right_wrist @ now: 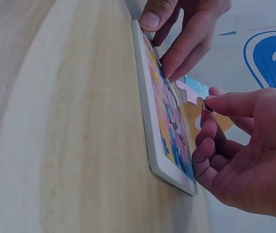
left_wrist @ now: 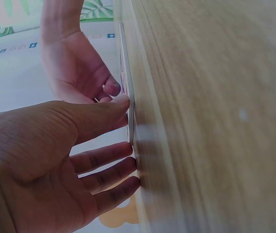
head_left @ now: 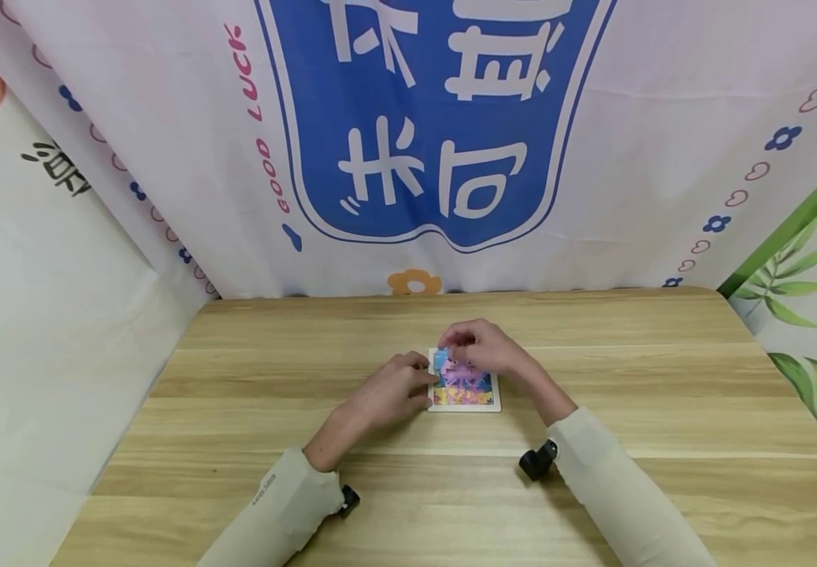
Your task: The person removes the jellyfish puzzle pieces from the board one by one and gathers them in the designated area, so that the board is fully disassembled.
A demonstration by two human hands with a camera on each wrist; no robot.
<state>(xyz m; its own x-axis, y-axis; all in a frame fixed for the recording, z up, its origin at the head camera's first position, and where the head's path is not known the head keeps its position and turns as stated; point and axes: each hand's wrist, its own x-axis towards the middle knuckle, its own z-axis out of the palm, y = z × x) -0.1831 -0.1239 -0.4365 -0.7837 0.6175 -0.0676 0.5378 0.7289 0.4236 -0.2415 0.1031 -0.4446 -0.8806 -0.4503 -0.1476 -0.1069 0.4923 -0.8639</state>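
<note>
A small colourful jigsaw puzzle in a white frame [head_left: 466, 407] lies flat at the middle of the wooden table [head_left: 252, 378]. My left hand [head_left: 424, 385] rests at the frame's left edge, thumb against the rim and fairly straight fingertips [right_wrist: 174, 62] pressing on the picture. My right hand [head_left: 452, 351] hovers over the puzzle's far left corner and pinches a blue and pink puzzle piece [right_wrist: 191, 90] between thumb and forefinger, just above the picture surface. In the left wrist view the frame [left_wrist: 131, 116] shows edge-on, with my left hand [left_wrist: 123, 145] touching it.
Printed cloth backdrops [head_left: 415, 142] close in the table on the back and both sides. Bare wood surrounds the puzzle. A black wrist-camera mount [head_left: 537, 460] sits on my right sleeve and another [head_left: 348, 499] on my left.
</note>
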